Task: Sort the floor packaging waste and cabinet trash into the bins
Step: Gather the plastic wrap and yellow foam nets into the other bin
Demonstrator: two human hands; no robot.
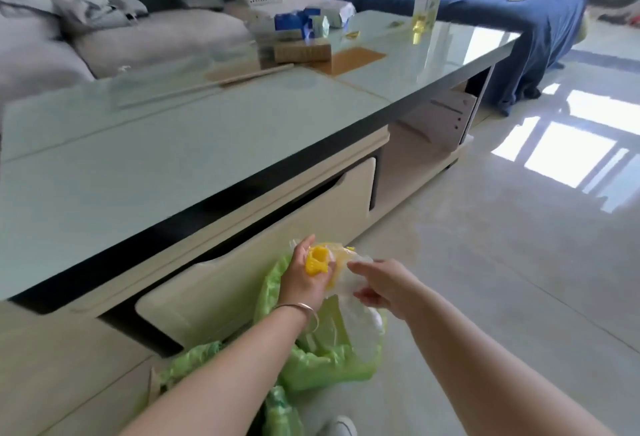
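Two hands (304,276) (384,286) beside glass-topped table (173,158), glossy floor (502,245).

Free room and obstacles. The tiled floor (502,262) lies open to the right of the bin. The green-lined bin (332,366) stands just beside the coffee table's front, close to the drawer front (277,255). The left hand (304,279) and right hand (384,283) with the crumpled packaging (343,262) occupy the space above its mouth. The table's near edge (207,203) overhangs the drawer.
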